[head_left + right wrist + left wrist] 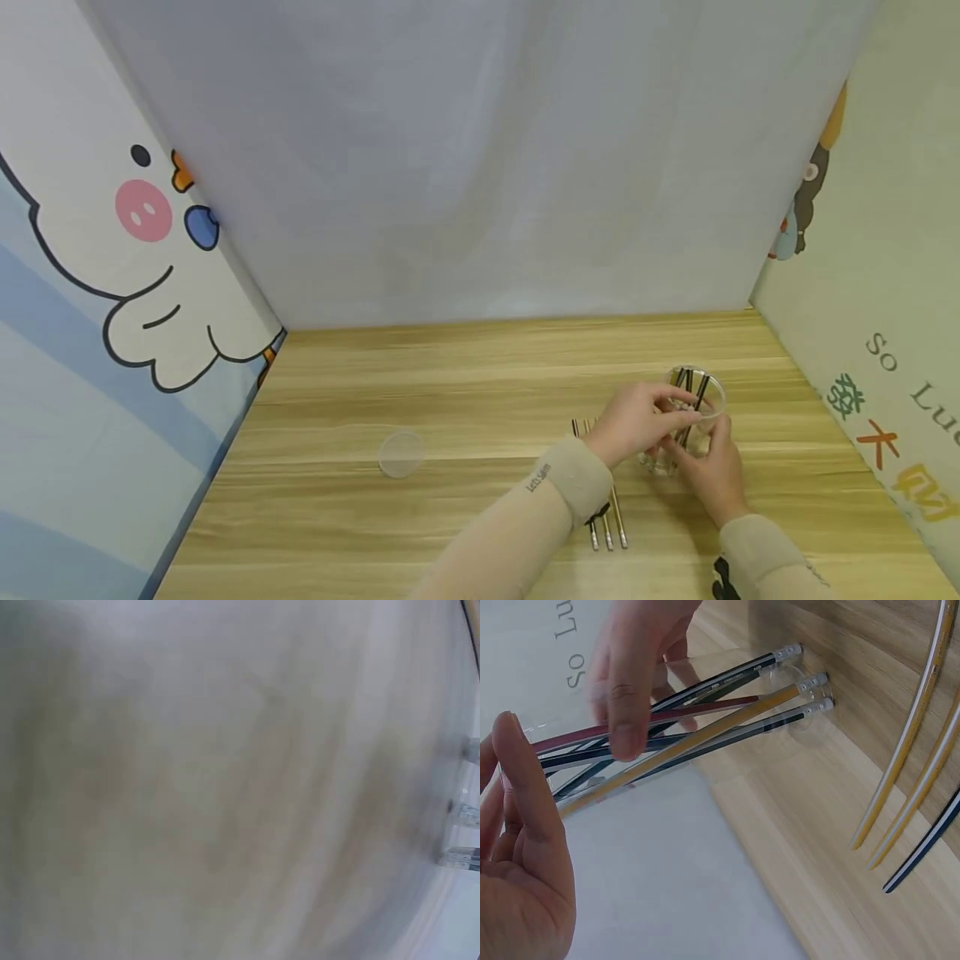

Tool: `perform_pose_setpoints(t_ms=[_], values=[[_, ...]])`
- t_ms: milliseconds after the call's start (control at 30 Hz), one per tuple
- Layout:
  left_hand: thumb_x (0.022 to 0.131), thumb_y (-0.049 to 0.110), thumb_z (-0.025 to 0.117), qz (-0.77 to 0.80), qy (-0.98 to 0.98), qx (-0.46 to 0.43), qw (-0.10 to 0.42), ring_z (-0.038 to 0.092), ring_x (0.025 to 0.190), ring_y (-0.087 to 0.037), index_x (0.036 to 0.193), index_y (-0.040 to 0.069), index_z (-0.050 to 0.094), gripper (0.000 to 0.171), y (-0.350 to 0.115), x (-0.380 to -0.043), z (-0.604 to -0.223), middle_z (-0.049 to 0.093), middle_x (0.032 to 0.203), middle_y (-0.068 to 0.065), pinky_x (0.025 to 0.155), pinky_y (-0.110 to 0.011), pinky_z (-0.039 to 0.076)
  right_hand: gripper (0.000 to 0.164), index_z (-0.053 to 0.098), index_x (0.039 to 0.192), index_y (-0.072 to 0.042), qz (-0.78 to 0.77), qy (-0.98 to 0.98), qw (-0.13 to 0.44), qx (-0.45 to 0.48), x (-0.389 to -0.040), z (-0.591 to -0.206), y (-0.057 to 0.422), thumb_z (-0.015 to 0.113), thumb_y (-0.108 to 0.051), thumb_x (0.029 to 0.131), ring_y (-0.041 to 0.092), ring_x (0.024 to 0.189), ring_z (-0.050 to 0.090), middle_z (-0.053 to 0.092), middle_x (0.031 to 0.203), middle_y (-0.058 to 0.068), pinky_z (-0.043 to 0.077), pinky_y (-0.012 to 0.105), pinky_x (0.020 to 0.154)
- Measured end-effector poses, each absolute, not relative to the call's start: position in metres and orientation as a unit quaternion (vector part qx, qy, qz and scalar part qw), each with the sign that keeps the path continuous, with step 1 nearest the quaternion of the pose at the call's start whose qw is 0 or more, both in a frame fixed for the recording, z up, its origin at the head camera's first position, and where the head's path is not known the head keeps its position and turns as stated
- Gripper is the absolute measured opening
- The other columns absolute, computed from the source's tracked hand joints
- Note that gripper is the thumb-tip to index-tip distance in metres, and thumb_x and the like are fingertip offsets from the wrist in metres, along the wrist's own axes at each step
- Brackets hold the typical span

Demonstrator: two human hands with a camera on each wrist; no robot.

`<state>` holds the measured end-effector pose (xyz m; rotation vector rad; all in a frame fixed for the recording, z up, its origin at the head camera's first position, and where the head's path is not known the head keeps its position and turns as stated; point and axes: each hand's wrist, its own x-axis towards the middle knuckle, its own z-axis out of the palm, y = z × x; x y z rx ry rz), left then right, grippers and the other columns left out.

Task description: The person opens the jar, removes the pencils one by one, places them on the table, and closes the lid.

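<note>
A clear cup (718,407) stands on the right part of the table with several pencils (712,739) leaning inside, their eraser ends at its base. My right hand (716,475) grips the cup's side, its fingers (626,712) across the wall in the left wrist view. At the cup's mouth, the left hand (633,421) has its thumb and index finger close together by the pencils' upper ends; whether they pinch a pencil is hidden. Partly under the left wrist, three loose pencils (618,512) lie side by side: two yellow, one dark.
On the table's left half lies a clear round disc (401,454). The wood-grain table (322,383) is bounded by a grey back wall (450,208) and printed side panels (862,292). In the right wrist view, blurred tabletop fills most of the picture, with metal pencil ends (466,816) at the right edge.
</note>
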<state>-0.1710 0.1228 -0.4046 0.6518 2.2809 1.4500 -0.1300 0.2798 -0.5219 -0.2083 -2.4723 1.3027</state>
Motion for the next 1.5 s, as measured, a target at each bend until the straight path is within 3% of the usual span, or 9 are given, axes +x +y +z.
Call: perform_pose_setpoints(t_ms=[100, 333, 600, 767, 1000, 1333, 1500], values=[[0.093, 0.026, 0.07, 0.506, 0.81, 0.236, 0.178, 0.048, 0.04, -0.004, 0.119, 0.018, 0.072, 0.026, 0.123, -0.171, -0.405, 0.066, 0.077, 0.006, 0.041, -0.023, 0.049, 0.091, 0.016, 0.154, -0.002, 0.471, -0.863, 0.171, -0.067, -0.132, -0.518, 0.28, 0.075, -0.019, 0.087, 0.055, 0.135, 0.036, 0.039, 0.146, 0.037, 0.028, 0.072, 0.105], [0.093, 0.024, 0.07, 0.496, 0.815, 0.246, 0.173, 0.05, 0.04, -0.006, 0.116, 0.017, 0.072, 0.024, 0.122, -0.172, -0.407, 0.068, 0.08, 0.002, 0.047, -0.029, 0.054, 0.09, 0.017, 0.153, 0.0, 0.472, -0.864, 0.163, -0.066, -0.134, -0.515, 0.28, 0.075, -0.019, 0.086, 0.056, 0.134, 0.035, 0.041, 0.144, 0.038, 0.028, 0.073, 0.105], [0.093, 0.025, 0.07, 0.501, 0.811, 0.253, 0.163, 0.049, 0.039, -0.006, 0.113, 0.017, 0.072, 0.021, 0.118, -0.175, -0.408, 0.067, 0.08, 0.007, 0.041, -0.02, 0.048, 0.082, 0.021, 0.148, 0.0, 0.465, -0.867, 0.168, -0.062, -0.136, -0.515, 0.275, 0.072, -0.019, 0.088, 0.05, 0.121, 0.047, 0.049, 0.134, 0.037, 0.031, 0.071, 0.102], [0.093, 0.026, 0.07, 0.503, 0.812, 0.254, 0.155, 0.049, 0.039, -0.005, 0.111, 0.017, 0.072, 0.02, 0.116, -0.177, -0.409, 0.064, 0.081, 0.011, 0.043, -0.023, 0.05, 0.081, 0.021, 0.148, 0.001, 0.466, -0.866, 0.171, -0.069, -0.136, -0.515, 0.273, 0.072, -0.017, 0.088, 0.048, 0.119, 0.049, 0.051, 0.132, 0.036, 0.034, 0.067, 0.101], [0.093, 0.031, 0.07, 0.463, 0.836, 0.27, 0.12, 0.054, 0.061, 0.0, 0.103, 0.022, 0.074, 0.013, 0.114, -0.18, -0.409, 0.066, 0.084, 0.012, 0.056, -0.016, 0.047, 0.092, 0.014, 0.152, 0.002, 0.466, -0.864, 0.167, -0.087, -0.135, -0.514, 0.27, 0.075, -0.019, 0.085, 0.053, 0.128, 0.043, 0.046, 0.138, 0.038, 0.031, 0.069, 0.104], [0.094, 0.041, 0.066, 0.345, 0.876, 0.331, 0.067, 0.04, 0.051, 0.002, 0.116, 0.03, 0.074, 0.026, 0.121, -0.18, -0.407, 0.05, 0.061, 0.013, 0.049, -0.013, 0.037, 0.088, 0.018, 0.149, 0.004, 0.447, -0.873, 0.177, -0.087, -0.135, -0.517, 0.271, 0.074, -0.015, 0.084, 0.053, 0.123, 0.046, 0.047, 0.135, 0.038, 0.037, 0.066, 0.1], [0.095, 0.039, 0.066, 0.354, 0.874, 0.325, 0.065, 0.038, 0.049, 0.002, 0.113, 0.027, 0.075, 0.024, 0.12, -0.179, -0.408, 0.05, 0.06, 0.013, 0.048, -0.012, 0.036, 0.089, 0.019, 0.15, 0.003, 0.435, -0.877, 0.185, -0.085, -0.136, -0.517, 0.27, 0.075, -0.015, 0.084, 0.053, 0.115, 0.052, 0.053, 0.127, 0.039, 0.04, 0.066, 0.095]])
